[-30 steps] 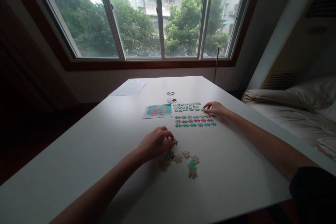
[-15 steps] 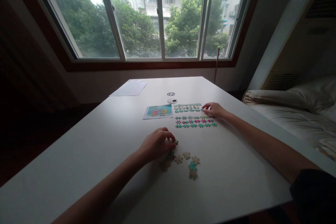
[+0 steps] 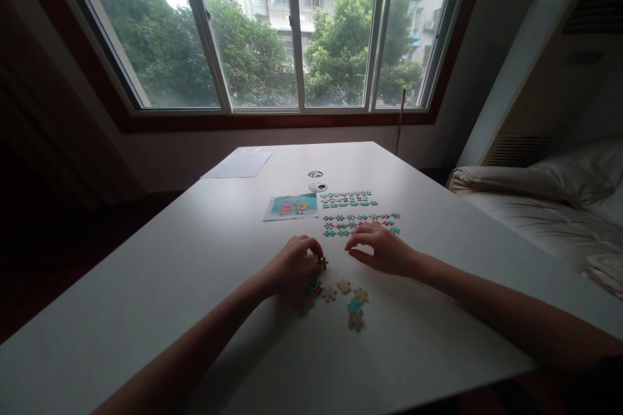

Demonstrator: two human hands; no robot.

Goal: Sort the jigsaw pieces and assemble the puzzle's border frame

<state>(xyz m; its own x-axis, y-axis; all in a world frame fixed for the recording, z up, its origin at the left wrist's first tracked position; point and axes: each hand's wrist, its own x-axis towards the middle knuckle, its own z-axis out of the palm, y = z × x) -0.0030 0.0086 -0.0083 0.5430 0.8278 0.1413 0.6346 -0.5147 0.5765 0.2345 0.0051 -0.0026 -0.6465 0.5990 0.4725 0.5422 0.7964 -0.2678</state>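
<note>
My left hand (image 3: pixel 294 264) pinches a small yellowish jigsaw piece (image 3: pixel 322 262) between thumb and fingers, just above the loose pile. Apart from it, to the right, my right hand (image 3: pixel 384 249) hovers with thumb and forefinger spread and nothing between them. Below the hands lie several loose jigsaw pieces (image 3: pixel 344 286), most with the plain brown back up, a few teal. Beyond my right hand, rows of sorted jigsaw pieces (image 3: pixel 350 204), mainly teal with some pink and yellow, lie on the table; the hand hides part of the nearest rows.
A cartoon picture sheet (image 3: pixel 292 207) lies left of the rows on the white table (image 3: pixel 146 285). Two round dark-and-white discs (image 3: pixel 318 187) sit behind it. A paper sheet (image 3: pixel 237 164) is at the far left edge. A pale padded seat (image 3: pixel 535 194) stands to the right.
My right hand has come back from the far rows, leftward and nearer, toward my left hand. My left hand stays almost in place with the jigsaw piece.
</note>
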